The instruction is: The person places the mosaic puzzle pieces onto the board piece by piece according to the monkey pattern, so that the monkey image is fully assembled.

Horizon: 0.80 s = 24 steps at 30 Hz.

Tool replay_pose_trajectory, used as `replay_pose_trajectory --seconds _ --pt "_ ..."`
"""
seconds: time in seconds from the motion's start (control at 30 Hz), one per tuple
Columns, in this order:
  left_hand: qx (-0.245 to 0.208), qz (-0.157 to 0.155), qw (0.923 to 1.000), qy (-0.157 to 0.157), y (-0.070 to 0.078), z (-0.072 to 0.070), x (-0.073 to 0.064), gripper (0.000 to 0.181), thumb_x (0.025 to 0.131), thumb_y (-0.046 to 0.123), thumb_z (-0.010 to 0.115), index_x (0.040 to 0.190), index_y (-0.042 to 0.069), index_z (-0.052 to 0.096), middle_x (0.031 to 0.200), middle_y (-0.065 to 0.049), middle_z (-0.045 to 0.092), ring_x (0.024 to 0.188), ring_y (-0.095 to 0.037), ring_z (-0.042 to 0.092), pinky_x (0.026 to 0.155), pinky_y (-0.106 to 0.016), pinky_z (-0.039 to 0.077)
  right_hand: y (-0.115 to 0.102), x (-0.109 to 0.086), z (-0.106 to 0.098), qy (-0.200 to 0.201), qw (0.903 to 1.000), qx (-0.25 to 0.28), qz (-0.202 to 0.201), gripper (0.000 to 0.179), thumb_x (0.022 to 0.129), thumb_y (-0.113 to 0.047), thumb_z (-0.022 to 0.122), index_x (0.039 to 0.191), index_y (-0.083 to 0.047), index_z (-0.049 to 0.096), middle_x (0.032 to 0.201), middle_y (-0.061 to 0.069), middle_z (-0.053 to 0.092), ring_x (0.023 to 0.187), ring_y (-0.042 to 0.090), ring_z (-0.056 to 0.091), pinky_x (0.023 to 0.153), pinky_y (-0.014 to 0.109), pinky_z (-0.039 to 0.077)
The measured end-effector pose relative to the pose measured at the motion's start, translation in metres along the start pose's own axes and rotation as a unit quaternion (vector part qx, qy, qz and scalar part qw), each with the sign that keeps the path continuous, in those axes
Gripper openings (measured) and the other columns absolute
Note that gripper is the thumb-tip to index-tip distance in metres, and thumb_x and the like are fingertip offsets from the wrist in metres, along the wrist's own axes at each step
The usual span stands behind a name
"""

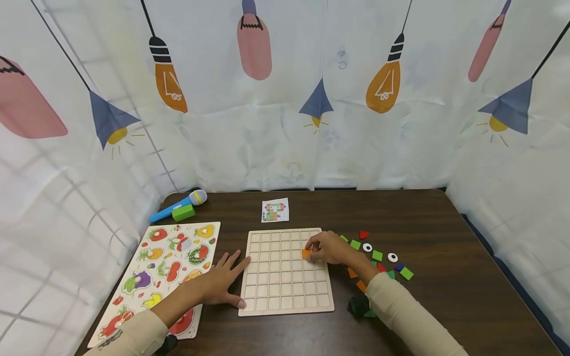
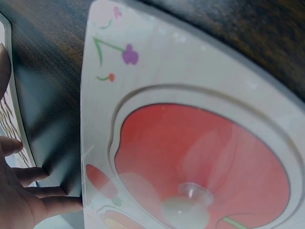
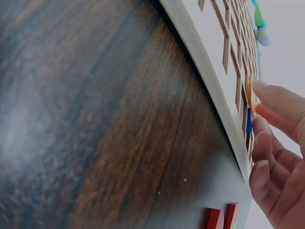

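A pale wooden grid board (image 1: 279,278) lies flat on the dark table. My right hand (image 1: 328,248) is over its upper right part, finger and thumb pinching an orange square tile (image 1: 306,253) at the cells. In the right wrist view, the orange tile (image 3: 251,93) is at the fingertips, and a small blue piece (image 3: 249,120) stands among the cells just below it. My left hand (image 1: 220,283) spreads its fingers along the board's left edge, thumb near the lower left corner. Whether the orange tile sits inside a cell is hidden by the fingers.
Loose green, orange, red, blue and round black-and-white pieces (image 1: 392,257) lie right of the board, partly behind my right forearm. A fruit puzzle board (image 1: 153,252) is at the left. Behind are a toy microphone (image 1: 178,206), a green block (image 1: 183,212) and a pattern card (image 1: 275,210).
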<state>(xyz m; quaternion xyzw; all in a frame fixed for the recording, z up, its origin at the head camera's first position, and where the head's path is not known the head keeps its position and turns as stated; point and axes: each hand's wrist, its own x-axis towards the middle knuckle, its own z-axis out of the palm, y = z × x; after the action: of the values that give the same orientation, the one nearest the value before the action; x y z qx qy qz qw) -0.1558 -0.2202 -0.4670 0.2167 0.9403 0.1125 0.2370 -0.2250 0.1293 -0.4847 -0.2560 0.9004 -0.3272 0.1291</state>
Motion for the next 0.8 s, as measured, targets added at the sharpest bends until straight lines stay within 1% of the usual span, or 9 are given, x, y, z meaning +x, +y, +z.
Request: replay_pose_trajectory --seconds 0.1,0.2,0.37,0.5,0.57,0.67,0.8 --pt "-0.001 0.002 1.0000 -0.002 -0.001 0.000 -0.001 0.111 0.075 0.067 0.075 0.160 0.017 0.025 0.165 -0.026 0.015 0.147 -0.059 0.015 0.107 -0.075 0.028 0.003 -0.002 -0.001 0.000 0.9999 -0.002 -0.013 0.019 0.089 -0.026 0.078 0.105 -0.016 0.075 0.078 -0.010 0.063 0.067 0.006 0.053 0.063 0.023 0.046" --pt "-0.002 0.005 1.0000 -0.001 -0.001 0.000 -0.001 0.110 0.076 0.068 0.074 0.160 0.017 0.025 0.165 -0.026 0.015 0.147 -0.060 0.014 0.107 -0.076 0.028 0.009 -0.006 -0.005 0.006 0.9996 0.006 -0.027 0.022 0.093 -0.028 0.074 0.109 -0.014 0.075 0.080 -0.009 0.063 0.065 0.006 0.053 0.060 0.023 0.046" --pt "-0.003 0.011 0.9999 0.005 -0.002 0.001 -0.001 0.110 0.076 0.068 0.074 0.160 0.016 0.026 0.165 -0.026 0.014 0.146 -0.060 0.014 0.106 -0.076 0.028 0.020 -0.017 -0.020 0.026 0.9988 0.030 -0.028 0.026 0.097 -0.031 0.068 0.113 -0.011 0.073 0.083 -0.006 0.063 0.060 0.007 0.052 0.056 0.025 0.046" --pt "-0.005 0.013 0.9999 0.007 -0.002 0.001 -0.001 0.110 0.076 0.068 0.074 0.160 0.016 0.026 0.164 -0.026 0.015 0.146 -0.060 0.014 0.106 -0.076 0.028 0.035 -0.028 -0.035 0.047 0.9979 0.035 -0.028 0.026 0.097 -0.032 0.068 0.113 -0.012 0.074 0.088 -0.005 0.065 0.057 0.008 0.050 0.053 0.026 0.046" --pt "-0.005 0.013 0.9999 0.008 -0.002 0.001 -0.001 0.110 0.076 0.068 0.074 0.160 0.016 0.026 0.164 -0.027 0.015 0.146 -0.060 0.014 0.106 -0.076 0.028 0.042 -0.033 -0.043 0.057 0.9975 0.034 -0.024 0.026 0.097 -0.032 0.068 0.113 -0.012 0.074 0.090 -0.005 0.066 0.060 0.008 0.050 0.055 0.026 0.046" --pt "-0.005 0.014 0.9999 0.009 -0.001 0.001 -0.002 0.109 0.076 0.067 0.074 0.160 0.016 0.026 0.164 -0.027 0.016 0.146 -0.060 0.015 0.106 -0.075 0.028 0.054 -0.042 -0.054 0.065 0.9972 0.037 -0.007 0.026 0.096 -0.032 0.069 0.113 -0.013 0.074 0.090 -0.005 0.065 0.062 0.009 0.051 0.056 0.026 0.045" --pt "-0.006 0.016 0.9998 0.009 -0.001 0.000 -0.001 0.109 0.077 0.067 0.074 0.160 0.016 0.026 0.164 -0.027 0.015 0.146 -0.060 0.014 0.106 -0.075 0.028 0.069 -0.053 -0.066 0.077 0.9962 0.038 0.008 0.024 0.096 -0.028 0.070 0.113 -0.012 0.073 0.089 -0.002 0.066 0.065 0.010 0.055 0.057 0.026 0.048"
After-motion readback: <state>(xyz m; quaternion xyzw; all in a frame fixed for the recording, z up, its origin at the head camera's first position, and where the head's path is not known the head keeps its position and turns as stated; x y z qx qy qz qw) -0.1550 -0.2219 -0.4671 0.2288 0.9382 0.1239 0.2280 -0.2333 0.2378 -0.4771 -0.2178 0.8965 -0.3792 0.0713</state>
